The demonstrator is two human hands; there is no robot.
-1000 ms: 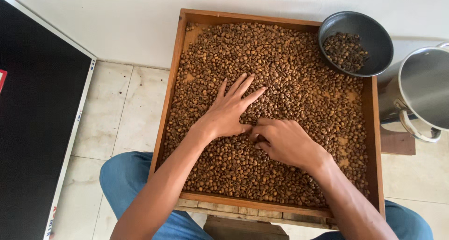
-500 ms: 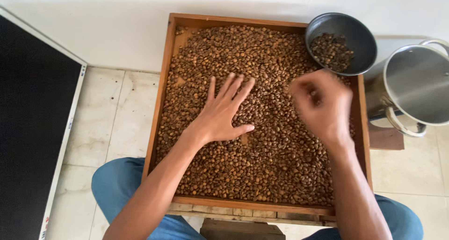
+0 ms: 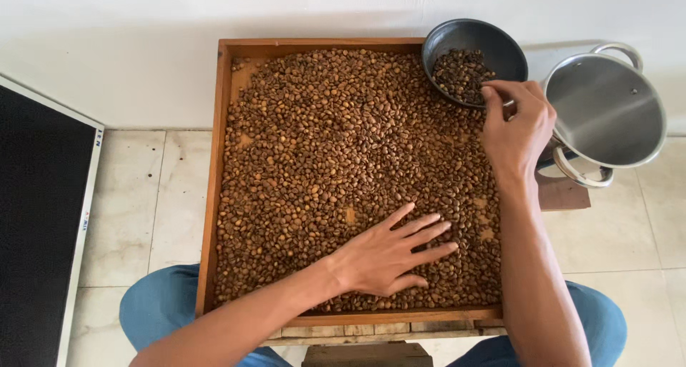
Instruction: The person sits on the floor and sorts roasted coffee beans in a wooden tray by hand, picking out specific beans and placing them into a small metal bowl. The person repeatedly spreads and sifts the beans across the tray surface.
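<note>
Two hands work over a wooden tray (image 3: 218,195) spread with coffee beans (image 3: 329,160). The left hand (image 3: 389,256) lies flat on the beans near the front edge, fingers spread open and holding nothing. The right hand (image 3: 518,127) hovers at the rim of the dark bowl (image 3: 500,49), fingers pinched together, apparently dropping picked beans in. A steel pot (image 3: 607,110) stands just beside the bowl. Returning to pick another bean calls for a fine pinch.

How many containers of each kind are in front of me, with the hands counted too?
Wooden tray of brown beans: 1
Dark bowl holding some beans: 1
Steel pot with handles: 1
Hands: 2, left hand flat on the beans, right hand at the bowl's rim
Total: 5
</note>
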